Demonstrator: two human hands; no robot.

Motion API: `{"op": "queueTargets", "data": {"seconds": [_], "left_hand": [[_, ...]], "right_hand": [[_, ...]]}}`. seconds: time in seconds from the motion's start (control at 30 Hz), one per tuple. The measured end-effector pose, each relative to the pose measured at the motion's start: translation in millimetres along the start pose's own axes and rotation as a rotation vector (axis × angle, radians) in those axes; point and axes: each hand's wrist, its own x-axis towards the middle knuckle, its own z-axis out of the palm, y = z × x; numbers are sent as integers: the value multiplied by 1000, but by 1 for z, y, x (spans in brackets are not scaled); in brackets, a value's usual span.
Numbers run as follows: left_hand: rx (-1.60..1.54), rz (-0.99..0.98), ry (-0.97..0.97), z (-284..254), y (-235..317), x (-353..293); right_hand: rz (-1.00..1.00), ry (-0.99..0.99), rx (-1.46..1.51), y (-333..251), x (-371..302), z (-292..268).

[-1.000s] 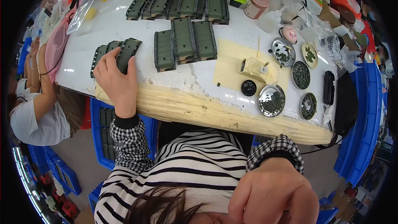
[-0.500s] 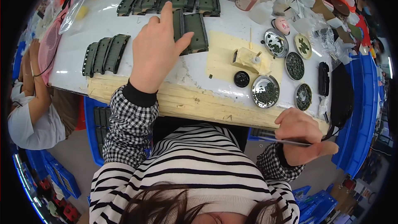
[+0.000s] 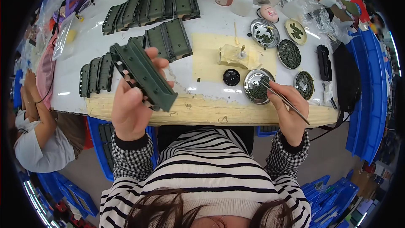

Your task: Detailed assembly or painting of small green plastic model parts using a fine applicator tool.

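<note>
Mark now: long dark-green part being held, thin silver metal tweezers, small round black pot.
Long dark-green part (image 3: 144, 76): head view, middle of its long body.
Thin silver metal tweezers (image 3: 290, 105): head view, along the shaft.
Small round black pot (image 3: 231, 77): head view, its dark inside.

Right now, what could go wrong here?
1. The long green part is tilted in the left hand, near the table's front edge; a loose grip might drop it.
2. The tweezers in the right hand point into the steel dish; they could flick out loose green pieces.
3. The round black dish stands close to the steel one, so a sideways hand movement might knock it.
</note>
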Motion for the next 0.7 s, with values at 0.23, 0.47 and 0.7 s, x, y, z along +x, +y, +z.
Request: {"op": "queueTargets", "data": {"seconds": [0.23,0.47,0.7], "left_hand": [[-55,-305,111,32,-27,-3],[99,-275,201,45,-30,-1],[192,-116,150,50,-38,0]], "right_hand": [[-60,7,-74,16,6,10],[-146,-47,-161,12,15,12],[-144,-64,-191,11,17,12]]}}
